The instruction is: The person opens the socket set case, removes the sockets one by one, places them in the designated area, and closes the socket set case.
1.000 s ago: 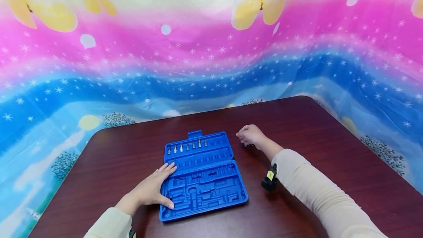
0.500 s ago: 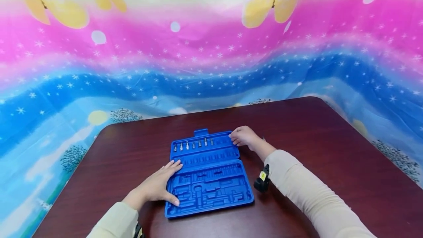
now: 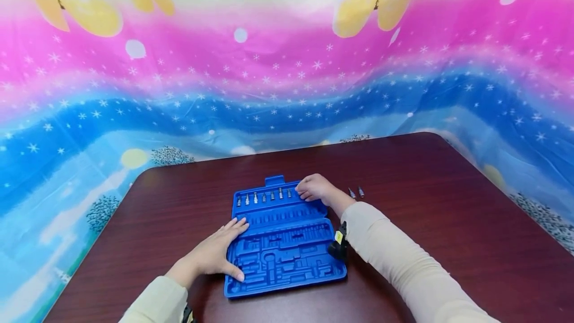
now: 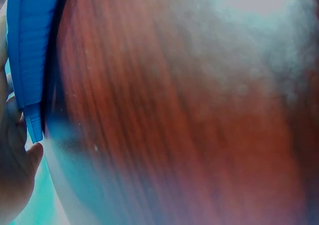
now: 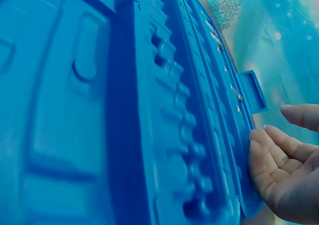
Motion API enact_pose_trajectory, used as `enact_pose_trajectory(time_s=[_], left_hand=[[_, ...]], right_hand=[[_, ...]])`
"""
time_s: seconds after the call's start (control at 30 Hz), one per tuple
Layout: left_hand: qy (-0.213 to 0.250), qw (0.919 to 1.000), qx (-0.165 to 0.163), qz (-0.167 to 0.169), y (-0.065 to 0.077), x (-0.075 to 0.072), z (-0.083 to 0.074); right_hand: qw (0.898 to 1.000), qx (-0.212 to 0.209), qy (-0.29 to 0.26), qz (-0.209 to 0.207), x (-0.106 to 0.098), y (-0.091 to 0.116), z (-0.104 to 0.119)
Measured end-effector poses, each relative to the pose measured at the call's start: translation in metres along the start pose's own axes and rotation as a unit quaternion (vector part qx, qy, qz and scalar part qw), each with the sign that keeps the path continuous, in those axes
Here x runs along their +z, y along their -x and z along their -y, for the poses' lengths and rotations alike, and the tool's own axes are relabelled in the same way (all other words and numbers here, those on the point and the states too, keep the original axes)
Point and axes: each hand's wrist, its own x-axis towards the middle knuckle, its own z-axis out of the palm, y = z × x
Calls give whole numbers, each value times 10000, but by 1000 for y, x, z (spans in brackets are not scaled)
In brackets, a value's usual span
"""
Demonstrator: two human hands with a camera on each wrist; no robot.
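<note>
1. Your case (image 3: 278,253) lies unfolded on the counter (image 3: 394,168), at lower centre of the frame, its tab (image 3: 275,180) at the top edge.
2. Your left hand (image 3: 217,250) rests on the case's left edge, fingers and thumb spread; in the left wrist view, only part of it shows, at the left edge.
3. Your right hand (image 3: 319,188) is at the upper right of the case, fingers bent, beside the right end of the row. In the right wrist view, thumb and one fingertip come together at lower right while another finger stands apart; you cannot tell whether they pinch anything.
4. Seven bits (image 3: 255,198) stand in a row along the upper part of the case.
5. Two loose bits (image 3: 361,192) lie on the counter, right of your right hand, near each other.
6. A patterned cloth (image 3: 287,88) hangs behind, filling the upper frame.
</note>
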Motion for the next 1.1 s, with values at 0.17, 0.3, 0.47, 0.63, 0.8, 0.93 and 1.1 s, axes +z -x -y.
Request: enact_pose_trajectory(time_s=[0.17, 0.3, 0.47, 0.63, 0.8, 0.93, 1.1], left_hand=[[7, 10000, -87, 34, 1, -1, 0], [42, 10000, -82, 12, 2, -1, -1], [23, 10000, -57, 26, 2, -2, 0], [20, 10000, -28, 91, 0, -2, 0], [74, 9999, -22, 101, 0, -2, 0], [93, 9999, -1, 102, 1, -2, -2], [140, 9998, 23, 109, 0, -3, -2]], right_hand=[[9998, 0, 194, -32, 9, -6, 4], [9987, 3, 498, -73, 14, -11, 6], [9949, -78, 1001, -40, 18, -18, 8], [9888, -45, 1488, 47, 19, -24, 8], [9863, 79, 1645, 89, 20, -28, 9], [9853, 122, 1706, 16, 22, -28, 12], [9899, 95, 1412, -124, 26, -26, 16]])
